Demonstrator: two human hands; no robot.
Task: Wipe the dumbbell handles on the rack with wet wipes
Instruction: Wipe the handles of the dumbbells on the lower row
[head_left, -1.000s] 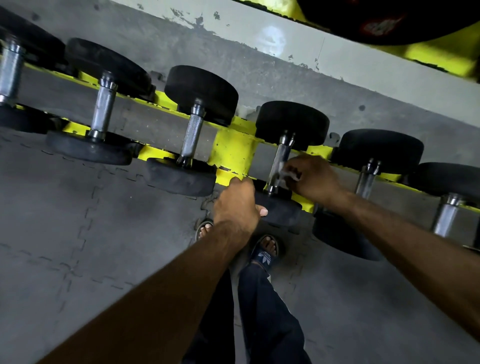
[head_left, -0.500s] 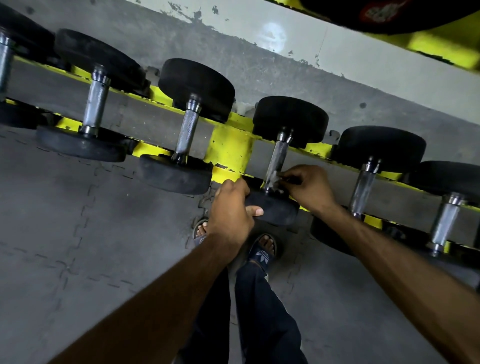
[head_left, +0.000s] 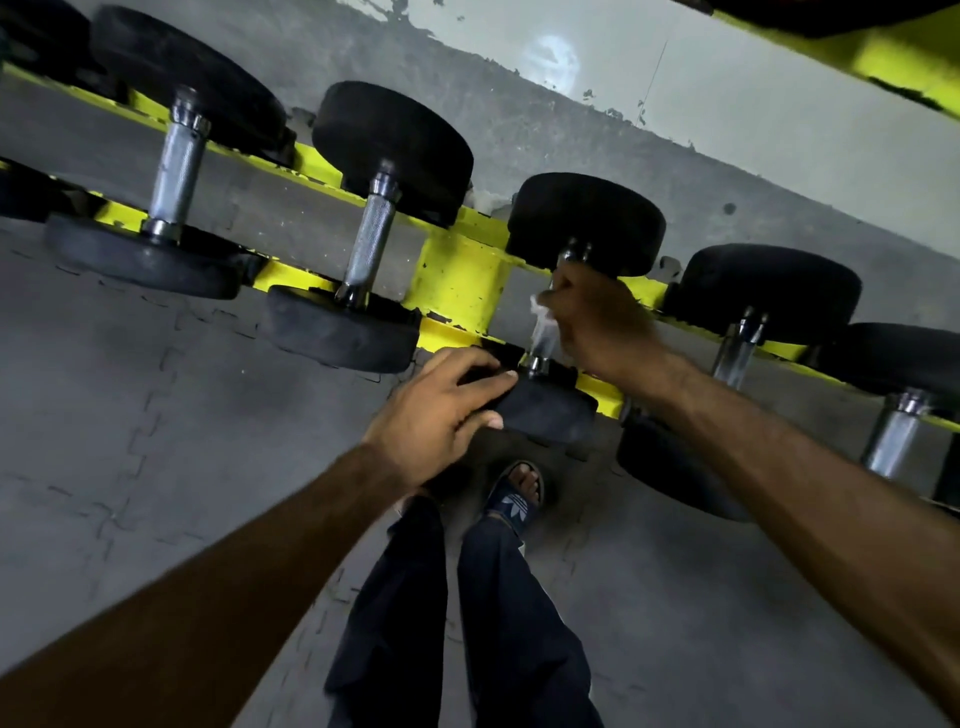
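Several black dumbbells with steel handles lie across a yellow rack (head_left: 460, 275). My right hand (head_left: 597, 319) is curled round the upper part of the middle dumbbell's handle (head_left: 543, 340), holding a white wet wipe (head_left: 540, 312) against the steel. My left hand (head_left: 441, 415) grips the near black head (head_left: 550, 410) of that same dumbbell, fingers over its top edge and thumb below. The far head (head_left: 587, 223) sits on the rack's back rail.
Neighbouring dumbbells lie to the left (head_left: 371, 244) and to the right (head_left: 737, 348). Grey interlocking floor mats (head_left: 130, 415) run in front of the rack. My legs and a sandalled foot (head_left: 519, 493) stand just below the rack. A yellow upper shelf (head_left: 883, 57) hangs at top right.
My right hand slid with the wipe up the handle from its lower end toward the far head. My left hand has kept its grip on the near head.
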